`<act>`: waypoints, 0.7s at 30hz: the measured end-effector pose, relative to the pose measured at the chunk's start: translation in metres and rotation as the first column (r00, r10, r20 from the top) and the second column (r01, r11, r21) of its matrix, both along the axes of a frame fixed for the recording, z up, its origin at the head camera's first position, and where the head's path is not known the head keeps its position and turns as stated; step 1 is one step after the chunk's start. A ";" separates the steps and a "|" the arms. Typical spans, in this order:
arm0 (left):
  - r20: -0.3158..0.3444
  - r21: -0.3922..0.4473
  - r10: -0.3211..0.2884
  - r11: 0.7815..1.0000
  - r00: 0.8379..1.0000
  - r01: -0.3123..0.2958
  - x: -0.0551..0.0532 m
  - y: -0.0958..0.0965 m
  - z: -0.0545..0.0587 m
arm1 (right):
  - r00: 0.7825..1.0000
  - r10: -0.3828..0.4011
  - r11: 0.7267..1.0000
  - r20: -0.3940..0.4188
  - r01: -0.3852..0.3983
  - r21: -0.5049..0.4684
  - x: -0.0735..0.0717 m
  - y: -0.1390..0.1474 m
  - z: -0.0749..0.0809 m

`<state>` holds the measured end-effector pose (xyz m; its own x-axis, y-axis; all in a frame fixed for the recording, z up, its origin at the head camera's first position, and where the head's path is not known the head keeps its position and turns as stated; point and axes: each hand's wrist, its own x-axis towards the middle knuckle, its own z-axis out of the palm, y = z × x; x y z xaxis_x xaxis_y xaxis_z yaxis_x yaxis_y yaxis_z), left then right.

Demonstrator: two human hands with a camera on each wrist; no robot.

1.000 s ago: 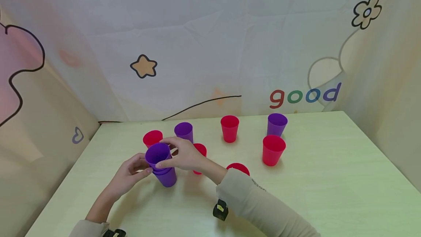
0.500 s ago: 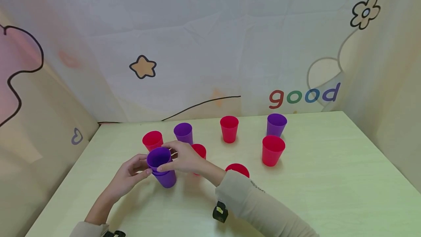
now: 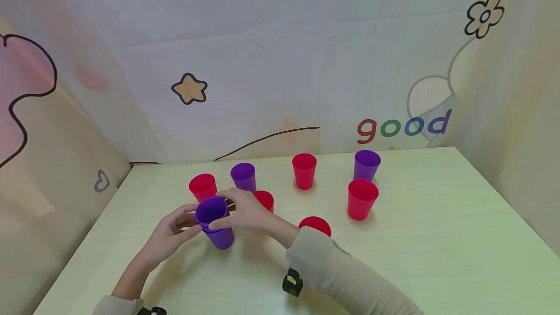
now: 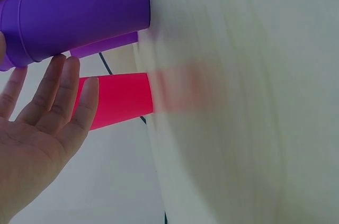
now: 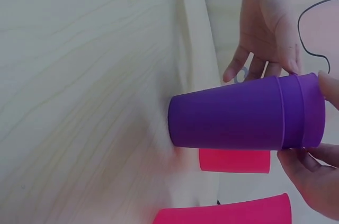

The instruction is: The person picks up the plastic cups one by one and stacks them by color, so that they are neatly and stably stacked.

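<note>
A stack of nested purple cups (image 3: 220, 239) stands upright on the table at left of centre, rim edges showing one above another in the right wrist view. My right hand (image 3: 248, 210) grips the top purple cup (image 5: 313, 110) near its rim, thumb on the near side and fingers round the far side. On the stack's left, my left hand (image 3: 168, 237) touches the cups with its thumb and fingertips near the rims. Its fingers (image 4: 69, 81) are extended rather than wrapped round, as the left wrist view shows.
Behind the stack stand a red cup (image 3: 203, 186), a purple cup (image 3: 243, 176) and a partly hidden red cup (image 3: 264, 201). Another red cup (image 3: 315, 225) sits by the right sleeve. Farther right are red cups (image 3: 304, 171) (image 3: 362, 201) and a purple cup (image 3: 367, 164).
The top purple cup has moved down into the stack with my right hand, mostly between the first two frames. Since then both hands have stayed nearly still.
</note>
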<state>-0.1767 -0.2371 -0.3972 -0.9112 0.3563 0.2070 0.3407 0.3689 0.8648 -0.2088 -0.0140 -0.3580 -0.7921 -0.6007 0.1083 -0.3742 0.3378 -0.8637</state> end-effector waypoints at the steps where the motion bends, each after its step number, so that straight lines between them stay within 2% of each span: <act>1: -0.001 -0.002 0.001 1.000 1.000 -0.001 0.000 0.000 0.000 | 1.000 -0.004 1.000 -0.002 0.004 -0.006 0.000 0.001 0.001; 8: -0.004 -0.012 0.013 1.000 1.000 -0.013 0.000 0.002 0.001 | 0.998 -0.044 0.995 0.044 0.047 -0.088 0.003 0.005 0.007; 21: -0.012 -0.016 0.018 1.000 1.000 -0.018 0.001 0.001 -0.001 | 0.997 -0.034 0.991 0.066 0.042 -0.126 0.012 0.020 0.017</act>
<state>-0.1759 -0.2357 -0.3978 -0.9150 0.3430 0.2123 0.3441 0.3889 0.8546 -0.1966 0.0058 -0.3408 -0.8221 -0.5543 0.1304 -0.3057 0.2364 -0.9223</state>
